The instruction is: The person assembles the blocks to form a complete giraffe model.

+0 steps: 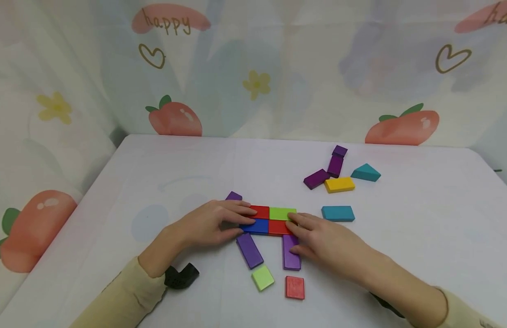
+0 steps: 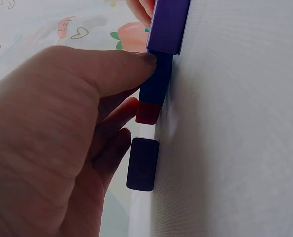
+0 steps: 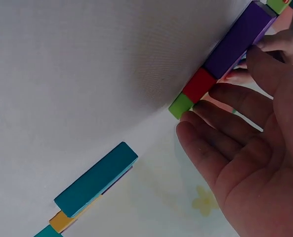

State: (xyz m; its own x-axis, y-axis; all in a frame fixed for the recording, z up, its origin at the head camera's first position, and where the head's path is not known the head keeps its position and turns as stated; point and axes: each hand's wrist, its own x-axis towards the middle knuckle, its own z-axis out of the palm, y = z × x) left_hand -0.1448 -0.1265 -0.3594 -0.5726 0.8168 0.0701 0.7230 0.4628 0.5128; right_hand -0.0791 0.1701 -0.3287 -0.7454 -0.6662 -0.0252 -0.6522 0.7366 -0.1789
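Red (image 1: 259, 212), light green (image 1: 283, 213), blue (image 1: 255, 226) and lower red (image 1: 278, 227) blocks lie flat together as one rectangle. My left hand (image 1: 212, 223) touches its left end, fingertips on the upper red and blue blocks and thumb at the blue one's edge. From the other side my right hand (image 1: 327, 241) rests its fingertips on the right end, by the green and lower red blocks. Its thumb touches a purple block (image 1: 291, 255) below the rectangle. Another purple block (image 1: 250, 251) slants beneath the blue one. Fingers of both hands are fairly straight.
Below the purple blocks lie a light green square (image 1: 263, 278) and a red square (image 1: 295, 288). A purple block (image 1: 234, 196) shows behind my left hand. At right are a teal block (image 1: 338, 213), yellow block (image 1: 339, 184), teal triangle (image 1: 366, 172) and several dark purple blocks (image 1: 335, 166).
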